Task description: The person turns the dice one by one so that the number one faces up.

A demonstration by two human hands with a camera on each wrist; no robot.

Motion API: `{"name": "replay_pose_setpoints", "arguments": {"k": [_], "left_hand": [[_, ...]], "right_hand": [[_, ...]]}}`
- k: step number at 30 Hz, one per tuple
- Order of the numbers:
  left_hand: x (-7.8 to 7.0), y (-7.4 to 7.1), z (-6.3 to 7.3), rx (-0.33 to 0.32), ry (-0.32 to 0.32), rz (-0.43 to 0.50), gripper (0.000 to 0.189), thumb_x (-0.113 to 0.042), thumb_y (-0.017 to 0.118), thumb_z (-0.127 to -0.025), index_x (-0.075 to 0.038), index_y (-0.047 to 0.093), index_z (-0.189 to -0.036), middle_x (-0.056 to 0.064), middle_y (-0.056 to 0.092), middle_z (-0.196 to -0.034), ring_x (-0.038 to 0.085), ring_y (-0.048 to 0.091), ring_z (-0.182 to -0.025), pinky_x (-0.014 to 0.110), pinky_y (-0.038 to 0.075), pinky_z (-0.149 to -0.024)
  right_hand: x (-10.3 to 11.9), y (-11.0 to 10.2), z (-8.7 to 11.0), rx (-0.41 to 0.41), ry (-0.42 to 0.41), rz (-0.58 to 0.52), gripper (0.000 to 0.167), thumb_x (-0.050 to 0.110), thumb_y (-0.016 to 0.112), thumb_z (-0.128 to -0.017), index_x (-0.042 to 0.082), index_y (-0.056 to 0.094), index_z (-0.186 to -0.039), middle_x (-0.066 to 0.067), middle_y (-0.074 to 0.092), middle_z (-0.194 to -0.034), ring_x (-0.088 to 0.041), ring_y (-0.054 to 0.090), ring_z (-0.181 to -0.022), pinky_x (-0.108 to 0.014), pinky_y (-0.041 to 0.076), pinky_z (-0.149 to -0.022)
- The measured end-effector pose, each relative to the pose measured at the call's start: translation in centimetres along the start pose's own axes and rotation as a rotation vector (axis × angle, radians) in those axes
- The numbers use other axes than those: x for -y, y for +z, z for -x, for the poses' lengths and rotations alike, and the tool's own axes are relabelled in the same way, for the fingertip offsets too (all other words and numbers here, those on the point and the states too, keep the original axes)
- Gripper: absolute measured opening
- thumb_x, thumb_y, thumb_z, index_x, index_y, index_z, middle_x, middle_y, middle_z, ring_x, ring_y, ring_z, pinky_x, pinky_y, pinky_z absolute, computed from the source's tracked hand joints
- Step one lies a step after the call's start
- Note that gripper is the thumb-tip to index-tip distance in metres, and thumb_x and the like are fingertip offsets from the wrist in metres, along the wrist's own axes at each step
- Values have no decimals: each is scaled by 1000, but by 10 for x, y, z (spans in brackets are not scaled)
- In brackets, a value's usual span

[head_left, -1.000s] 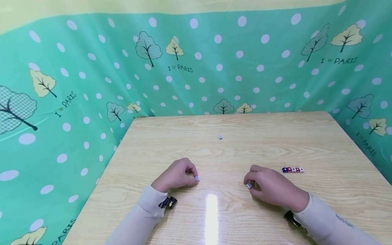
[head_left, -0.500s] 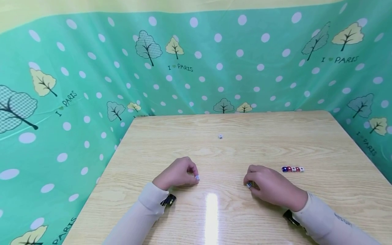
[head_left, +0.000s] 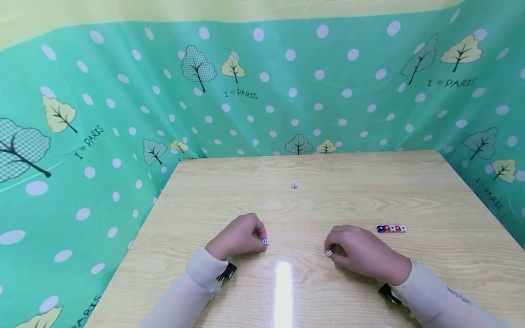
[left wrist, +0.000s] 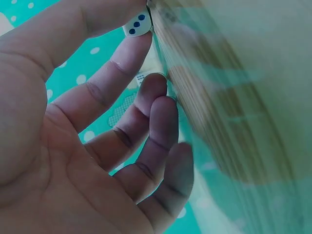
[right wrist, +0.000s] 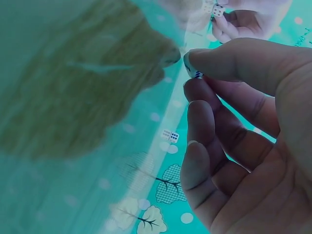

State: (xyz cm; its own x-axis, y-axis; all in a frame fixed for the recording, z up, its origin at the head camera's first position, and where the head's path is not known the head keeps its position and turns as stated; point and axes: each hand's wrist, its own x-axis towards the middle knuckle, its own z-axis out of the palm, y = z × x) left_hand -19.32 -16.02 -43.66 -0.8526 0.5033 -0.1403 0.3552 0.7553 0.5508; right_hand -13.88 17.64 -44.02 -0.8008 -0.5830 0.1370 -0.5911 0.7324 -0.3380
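A green cloth (head_left: 246,130) with white dots and printed trees hangs behind the light wood-grain table (head_left: 229,193), where a long white light reflection (head_left: 284,294) lies.

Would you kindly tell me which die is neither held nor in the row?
The white die standing alone, farthest back; the left hand and right hand each pinch another, and five form the row.

Left hand (left wrist: 87,170) pinches white die (left wrist: 138,25); dotted cloth (left wrist: 78,67) behind
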Motion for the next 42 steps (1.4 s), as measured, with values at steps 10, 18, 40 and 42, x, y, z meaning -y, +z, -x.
{"name": "replay_pose_setpoints", "arguments": {"k": [10,18,40,42], "left_hand": [[-5,0,3,-50,9,-122,19,-24,87,-75,-28,70,-68,-7,64,-90,11,54,-79,31,46,-71],[-7,-3,1,12,-36,-102,21,-22,88,-75,-29,71,-66,-11,65,-85,11,55,-78,31,47,-71],[-13,-7,-6,65,-48,-52,23,-10,89,-70,-20,69,-67,-7,65,-79,13,57,-74,30,50,-65],[-13,-7,-6,62,-43,-67,23,-11,89,-70,-20,68,-66,-7,65,-79,12,57,-74,29,50,-65]], "right_hand": [[1,-4,-1,31,17,-109,20,14,82,-85,30,72,-90,21,66,-87,2,60,-80,-25,54,-73],[-2,-1,-2,78,28,-195,19,12,82,-86,28,71,-89,18,65,-85,0,58,-77,-23,52,-70],[1,3,0,89,54,-172,16,16,80,-86,25,73,-98,16,61,-87,-3,56,-76,-21,49,-68],[3,3,0,77,44,-157,15,16,79,-86,26,74,-97,16,61,-86,-3,56,-76,-21,49,-68]]}}
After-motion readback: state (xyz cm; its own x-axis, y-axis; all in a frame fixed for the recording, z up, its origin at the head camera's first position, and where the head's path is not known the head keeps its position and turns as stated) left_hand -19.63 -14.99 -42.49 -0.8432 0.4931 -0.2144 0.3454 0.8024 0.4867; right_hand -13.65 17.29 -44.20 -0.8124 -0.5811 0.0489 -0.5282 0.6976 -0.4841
